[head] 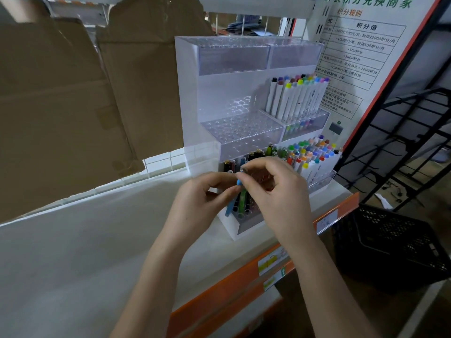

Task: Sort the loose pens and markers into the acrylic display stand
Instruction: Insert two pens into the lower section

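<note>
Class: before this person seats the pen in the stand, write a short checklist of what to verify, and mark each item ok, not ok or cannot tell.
1. Blue pen held: ok, left hand and right hand both pinch it.
2. Pen over bottom tier of acrylic stand: ok.
3. Target hole free: cannot tell, hands hide it.
4. Room left on middle tier: ok, left holes empty.
5. Pen cap secure: cannot tell.

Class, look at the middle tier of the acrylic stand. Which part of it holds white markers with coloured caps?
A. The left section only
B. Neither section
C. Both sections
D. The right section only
D: on the acrylic stand, the white markers stand upright in the middle tier's right section, while the left section's holes show no pens.
</note>
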Demonstrator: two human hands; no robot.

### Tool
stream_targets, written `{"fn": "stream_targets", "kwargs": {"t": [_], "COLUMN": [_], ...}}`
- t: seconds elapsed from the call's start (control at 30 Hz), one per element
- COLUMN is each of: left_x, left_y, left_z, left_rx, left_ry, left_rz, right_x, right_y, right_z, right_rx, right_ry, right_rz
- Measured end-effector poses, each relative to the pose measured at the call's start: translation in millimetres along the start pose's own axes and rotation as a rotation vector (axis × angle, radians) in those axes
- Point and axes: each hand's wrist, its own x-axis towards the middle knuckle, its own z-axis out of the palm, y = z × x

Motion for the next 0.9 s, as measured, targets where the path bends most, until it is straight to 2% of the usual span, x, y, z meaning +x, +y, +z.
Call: {"fn": "stream_targets", "kwargs": {"t": [0.17,0.33,0.7,0.9], "left_x": [-4.8,-9.1,-13.3,-16.6], "left_y": [-23.7,-41.3,-46.2,-50.7], "left_z": [-2.2,-1.8,-0.7,0.0], "left_rx": [0.182,0.321,0.284,0.302], "left_ry": [0.048,0.039,0.025,0.037], "left_rz": [-0.041,-0.075,-0.094,-0.121], "right_x": [6.4,2.9,-2.1,-1.8], "right_y": [3.7,9.9,10.7,9.7], "right_z": [-0.7,6.4,5.9,-3.3], "right_rx": [0.005,-0.023,-0.05,0.003], "right_ry": [0.062,0.051,0.101,0.124], "right_rz": [0.062,0.075,0.008,0.048]}}
